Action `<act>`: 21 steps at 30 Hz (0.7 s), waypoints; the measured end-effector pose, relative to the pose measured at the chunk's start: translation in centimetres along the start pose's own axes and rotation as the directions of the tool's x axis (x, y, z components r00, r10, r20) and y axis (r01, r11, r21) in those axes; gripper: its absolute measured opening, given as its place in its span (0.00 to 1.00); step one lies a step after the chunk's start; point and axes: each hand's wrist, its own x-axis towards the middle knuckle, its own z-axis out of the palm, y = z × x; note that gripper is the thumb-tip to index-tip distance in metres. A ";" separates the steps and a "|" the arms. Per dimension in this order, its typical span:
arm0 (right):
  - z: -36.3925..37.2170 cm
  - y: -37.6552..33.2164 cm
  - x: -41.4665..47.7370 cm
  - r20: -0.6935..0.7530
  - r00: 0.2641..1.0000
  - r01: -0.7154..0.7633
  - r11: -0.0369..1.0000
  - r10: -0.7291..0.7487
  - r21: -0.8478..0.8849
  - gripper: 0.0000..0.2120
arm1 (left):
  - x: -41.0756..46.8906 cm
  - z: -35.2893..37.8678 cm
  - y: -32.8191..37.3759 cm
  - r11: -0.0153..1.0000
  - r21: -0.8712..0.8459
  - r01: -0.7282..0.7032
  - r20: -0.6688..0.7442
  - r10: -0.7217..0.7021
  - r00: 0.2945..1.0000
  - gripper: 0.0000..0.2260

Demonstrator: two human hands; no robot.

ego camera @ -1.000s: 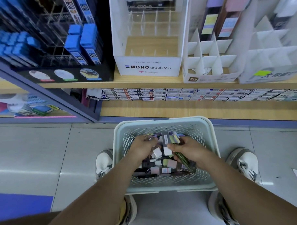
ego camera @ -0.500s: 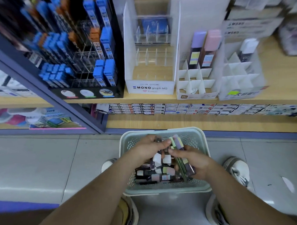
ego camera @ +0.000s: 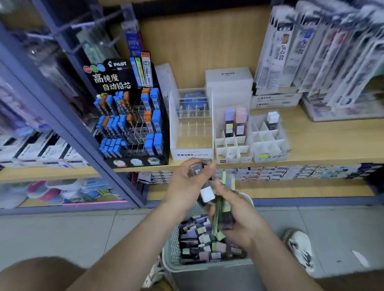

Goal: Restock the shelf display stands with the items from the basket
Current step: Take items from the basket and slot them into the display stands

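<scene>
Left hand [ego camera: 183, 186] pinches one dark case [ego camera: 207, 195], thumb and fingers clamped near its top. Long axis is near-upright, white cap at the low end, toward the wrist. Right hand [ego camera: 240, 219] is curled round a bundle of green and purple cases [ego camera: 226, 203], just below the left fingers, over the basket [ego camera: 204, 268]. White gridded stand [ego camera: 231, 146] lies beyond and right of the fingertips, well apart. Left hand is nearer; the case probably needs flipping cap-up first.

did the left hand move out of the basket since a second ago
Yes. The left hand has lifted up out of the basket toward the shelf, gripping a white-capped case; earlier it was down among the basket's items.
</scene>
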 end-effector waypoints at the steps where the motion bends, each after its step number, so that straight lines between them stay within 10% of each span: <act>1: 0.4 -0.1 -0.2 -0.016 1.000 0.009 1.000 -0.009 0.007 0.26 | -0.4 0.1 0.5 1.000 -0.007 -0.017 -0.019 0.017 1.000 0.12; 21: 4.2 -3.4 -4.0 -0.055 0.956 0.292 0.945 -0.287 0.147 0.08 | -3.5 3.4 5.5 0.936 -0.341 -0.089 -0.163 0.035 0.986 0.08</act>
